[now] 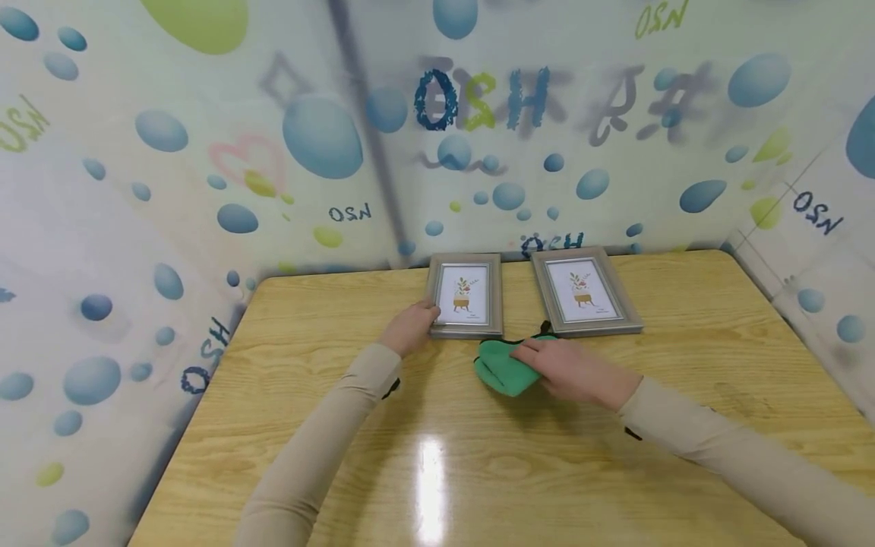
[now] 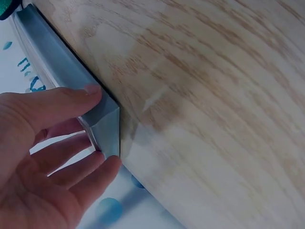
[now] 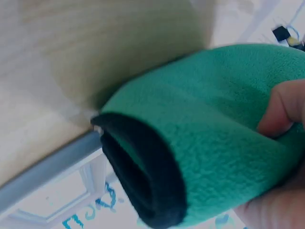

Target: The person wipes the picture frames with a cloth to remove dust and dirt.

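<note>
Two grey-silver picture frames, each with a flower-pot print, lie near the back of the table. My left hand (image 1: 409,328) holds the left picture frame (image 1: 463,295) at its near left corner. In the left wrist view, the thumb lies on the frame's side (image 2: 62,59) and the fingers reach around the corner. My right hand (image 1: 577,370) grips a folded green cloth (image 1: 504,366) with dark edging, just in front of the gap between the frames. The right picture frame (image 1: 584,292) sits slightly turned beyond that hand. In the right wrist view the cloth (image 3: 209,129) bulges between thumb and fingers.
The wooden table (image 1: 519,479) has light grain and a bright reflection at its front middle. Behind it stands a wall (image 1: 410,182) printed with blue and green drops and lettering. Another patterned wall (image 1: 89,251) runs along the left side.
</note>
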Available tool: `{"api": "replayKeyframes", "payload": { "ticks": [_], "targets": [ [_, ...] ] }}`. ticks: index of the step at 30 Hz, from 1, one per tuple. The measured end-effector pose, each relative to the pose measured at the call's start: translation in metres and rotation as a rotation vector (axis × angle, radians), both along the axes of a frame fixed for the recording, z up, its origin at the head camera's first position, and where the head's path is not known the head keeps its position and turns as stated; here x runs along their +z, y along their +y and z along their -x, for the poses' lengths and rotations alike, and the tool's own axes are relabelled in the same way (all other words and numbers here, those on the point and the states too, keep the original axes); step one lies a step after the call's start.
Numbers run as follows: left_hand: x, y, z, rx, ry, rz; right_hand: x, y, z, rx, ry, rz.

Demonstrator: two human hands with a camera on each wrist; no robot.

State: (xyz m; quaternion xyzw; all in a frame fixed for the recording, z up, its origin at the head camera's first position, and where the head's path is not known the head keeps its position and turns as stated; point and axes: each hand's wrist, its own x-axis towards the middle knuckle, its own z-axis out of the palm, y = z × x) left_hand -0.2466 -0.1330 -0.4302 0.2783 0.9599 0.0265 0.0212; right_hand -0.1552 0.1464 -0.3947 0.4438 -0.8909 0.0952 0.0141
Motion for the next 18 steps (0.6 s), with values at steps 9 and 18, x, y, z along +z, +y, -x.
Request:
{"api": "replayKeyframes", "payload": {
  "ticks": [9,18],
  "targets": [
    [0.003,0.001,-0.003,-0.073,0.007,0.005,0.021,0.019,0.020,-0.098,-0.072,0.125],
    [0.010,0.007,-0.017,-0.066,-0.050,0.046,0.049,0.034,0.048,-0.176,-0.139,0.223]
  ]
}}
